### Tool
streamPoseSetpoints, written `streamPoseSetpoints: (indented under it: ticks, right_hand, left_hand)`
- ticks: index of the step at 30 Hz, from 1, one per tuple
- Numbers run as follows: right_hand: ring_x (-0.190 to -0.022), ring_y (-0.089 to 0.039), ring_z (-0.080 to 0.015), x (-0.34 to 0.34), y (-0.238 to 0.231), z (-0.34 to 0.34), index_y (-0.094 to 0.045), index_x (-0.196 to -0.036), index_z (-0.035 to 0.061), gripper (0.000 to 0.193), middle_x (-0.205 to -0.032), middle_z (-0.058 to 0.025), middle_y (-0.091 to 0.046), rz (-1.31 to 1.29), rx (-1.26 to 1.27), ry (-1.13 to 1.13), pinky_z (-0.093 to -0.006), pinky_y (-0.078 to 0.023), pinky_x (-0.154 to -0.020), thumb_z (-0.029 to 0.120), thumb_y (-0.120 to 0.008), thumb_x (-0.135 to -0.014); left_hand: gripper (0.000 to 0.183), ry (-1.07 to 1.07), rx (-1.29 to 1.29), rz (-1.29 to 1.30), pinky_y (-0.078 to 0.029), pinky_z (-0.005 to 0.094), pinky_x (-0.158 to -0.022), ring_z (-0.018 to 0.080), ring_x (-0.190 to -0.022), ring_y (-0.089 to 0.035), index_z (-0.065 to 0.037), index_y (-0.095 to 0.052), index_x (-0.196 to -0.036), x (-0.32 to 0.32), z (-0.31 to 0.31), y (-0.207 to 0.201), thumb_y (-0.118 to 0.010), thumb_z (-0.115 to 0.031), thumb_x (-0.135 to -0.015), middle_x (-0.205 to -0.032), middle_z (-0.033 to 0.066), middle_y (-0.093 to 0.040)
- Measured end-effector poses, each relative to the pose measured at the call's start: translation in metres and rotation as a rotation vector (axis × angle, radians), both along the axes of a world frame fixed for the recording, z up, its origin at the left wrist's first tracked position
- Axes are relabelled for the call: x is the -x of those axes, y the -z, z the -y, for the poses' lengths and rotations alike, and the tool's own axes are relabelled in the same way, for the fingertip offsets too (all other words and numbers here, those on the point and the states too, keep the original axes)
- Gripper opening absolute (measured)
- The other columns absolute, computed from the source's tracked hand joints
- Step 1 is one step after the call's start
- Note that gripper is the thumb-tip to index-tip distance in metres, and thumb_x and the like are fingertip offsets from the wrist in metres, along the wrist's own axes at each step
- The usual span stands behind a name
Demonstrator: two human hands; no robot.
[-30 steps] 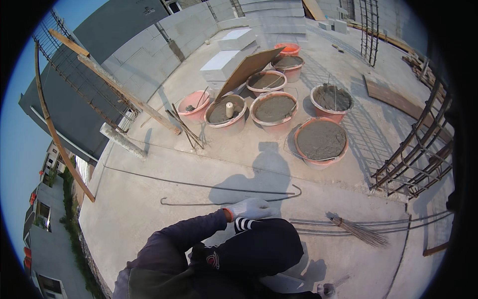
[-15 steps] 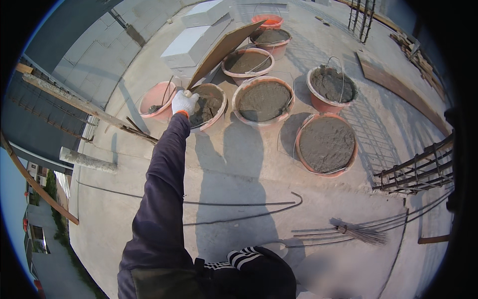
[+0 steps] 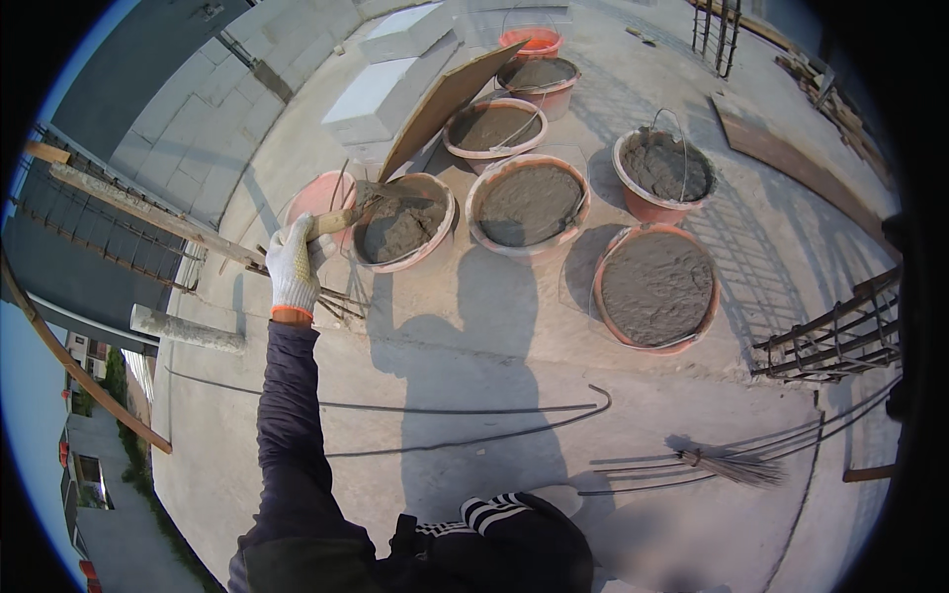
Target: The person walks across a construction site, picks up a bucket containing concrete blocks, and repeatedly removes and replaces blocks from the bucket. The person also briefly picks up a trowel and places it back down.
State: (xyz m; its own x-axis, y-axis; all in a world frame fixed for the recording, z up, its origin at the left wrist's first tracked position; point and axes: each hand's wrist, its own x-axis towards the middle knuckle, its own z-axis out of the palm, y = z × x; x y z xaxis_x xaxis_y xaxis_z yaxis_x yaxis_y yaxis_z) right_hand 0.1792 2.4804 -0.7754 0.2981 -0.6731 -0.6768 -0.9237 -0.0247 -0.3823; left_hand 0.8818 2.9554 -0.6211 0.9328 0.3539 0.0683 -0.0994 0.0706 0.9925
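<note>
My left hand (image 3: 292,265), in a white knit glove with an orange cuff, is closed round the pale handle (image 3: 334,223) of a trowel. The trowel's mortar-smeared blade (image 3: 368,200) lies over the left rim of a pink bucket (image 3: 450,229) part filled with rough grey mortar (image 3: 405,225). How much of the blade touches the mortar I cannot tell. Behind my hand, another pink bucket (image 3: 314,194) is partly covered by it. My right hand is out of view.
More mortar buckets (image 3: 529,203) stand to the right and behind. A brown board (image 3: 435,114) leans against white blocks (image 3: 381,91). Bent steel rods (image 3: 474,408) and a twig brush (image 3: 730,467) lie on the concrete floor. A rebar cage (image 3: 830,331) juts in at right.
My left hand has drawn back toward me and to the left, away from over the mortar bucket. The trowel's handle and blade, mostly hidden before, now show.
</note>
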Motion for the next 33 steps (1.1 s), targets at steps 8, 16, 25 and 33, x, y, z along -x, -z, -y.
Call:
streamPoseSetpoints:
  ticks: [8, 16, 25, 33]
  right_hand:
    - [-0.077, -0.068, -0.0263, -0.059, -0.058, 0.017, -0.069, -0.104, -0.0005, 0.033, -0.09, -0.0151, -0.069, 0.326, 0.176, -0.491, -0.0366, -0.057, -0.074, 0.028, -0.081, -0.091]
    - [-0.09, -0.068, -0.0193, -0.134, -0.061, -0.027, -0.061, -0.142, 0.002, 0.044, -0.102, -0.0155, -0.071, 0.833, -0.164, -0.261, -0.0337, -0.055, -0.085, 0.033, -0.055, -0.111]
    - [-0.096, -0.065, -0.0087, -0.059, -0.038, -0.048, -0.063, -0.124, 0.0043, 0.036, -0.105, -0.0015, -0.068, 0.979, -0.406, 0.637, -0.0282, -0.055, -0.083, 0.036, -0.065, -0.107]
    - [-0.086, -0.072, -0.0268, 0.146, -0.016, -0.062, -0.056, -0.118, 0.0056, 0.038, -0.098, -0.0154, -0.069, 0.302, 0.47, 0.826, -0.0402, -0.057, -0.077, 0.034, -0.072, -0.099]
  left_hand:
    - [0.045, 0.545, 1.229, -0.689, -0.063, 0.0263, -0.062, 0.0126, -0.07, -0.069, -0.002, -0.061, -0.125, 0.206, 0.093, 0.073, -0.064, -0.043, -0.106, -0.103, 0.0124, -0.07]
    - [0.057, 1.369, 1.141, -1.387, -0.04, 0.0258, -0.046, 0.0082, -0.053, -0.049, -0.002, -0.053, -0.126, 0.341, 0.281, 0.115, -0.046, -0.056, -0.111, -0.087, 0.0057, -0.058]
    - [0.053, 1.776, 0.452, -1.816, -0.052, 0.0294, -0.061, 0.0165, -0.07, -0.061, -0.004, -0.057, -0.127, 0.46, 0.354, 0.147, -0.046, -0.053, -0.111, -0.101, 0.0105, -0.064]
    - [0.045, 2.513, -1.035, -0.494, -0.058, 0.0349, -0.083, 0.02, -0.095, -0.071, 0.002, -0.062, -0.133, 0.464, 0.377, 0.135, -0.064, -0.034, -0.106, -0.112, 0.015, -0.072]
